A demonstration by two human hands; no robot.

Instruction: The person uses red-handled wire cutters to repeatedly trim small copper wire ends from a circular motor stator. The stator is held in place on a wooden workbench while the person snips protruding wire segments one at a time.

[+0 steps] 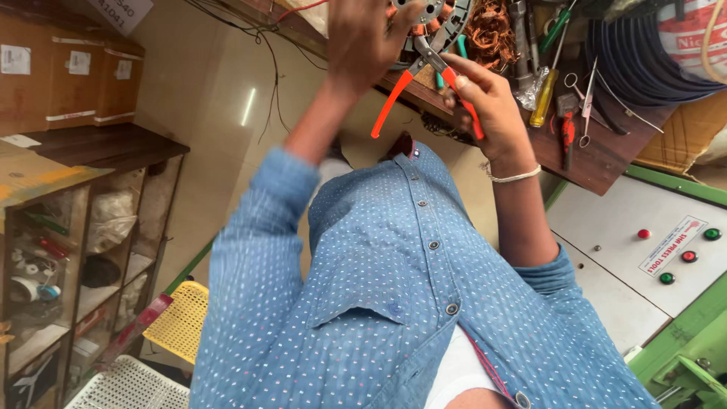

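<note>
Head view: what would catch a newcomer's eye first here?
The orange-handled pliers, top centre, gripped by the right hand and biting at a round stator that the left hand steadies. Beside it, a tangle of copper wire on the cluttered wooden bench.

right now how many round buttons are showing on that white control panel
4 on the white control panel: a red button, a green button, a second red button and a second green button. More may lie beyond the frame's right edge.

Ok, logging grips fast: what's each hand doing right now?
Left hand: rests on the round motor stator; its grip cannot be told.
Right hand: closed around the orange-handled pliers.
</note>
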